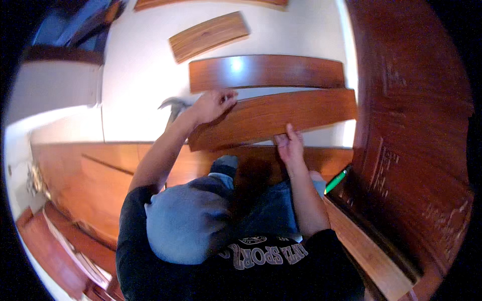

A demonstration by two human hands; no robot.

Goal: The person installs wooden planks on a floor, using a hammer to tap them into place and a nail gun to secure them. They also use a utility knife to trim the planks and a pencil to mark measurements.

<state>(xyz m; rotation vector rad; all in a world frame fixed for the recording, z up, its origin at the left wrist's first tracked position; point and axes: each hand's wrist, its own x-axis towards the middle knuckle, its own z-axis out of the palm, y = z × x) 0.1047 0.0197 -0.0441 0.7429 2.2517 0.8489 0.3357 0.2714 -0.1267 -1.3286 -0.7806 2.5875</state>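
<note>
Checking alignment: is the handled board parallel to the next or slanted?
Slanted: the gap between the handled board and the next board widens leftward.

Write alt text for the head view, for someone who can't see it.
Two bare hands work at a long reddish-brown board, the left hand over its left end, the right hand at its near edge. Beyond it on a pale surface lie a similar board and a shorter, lighter one; a hammer shows beside the left wrist.
</note>
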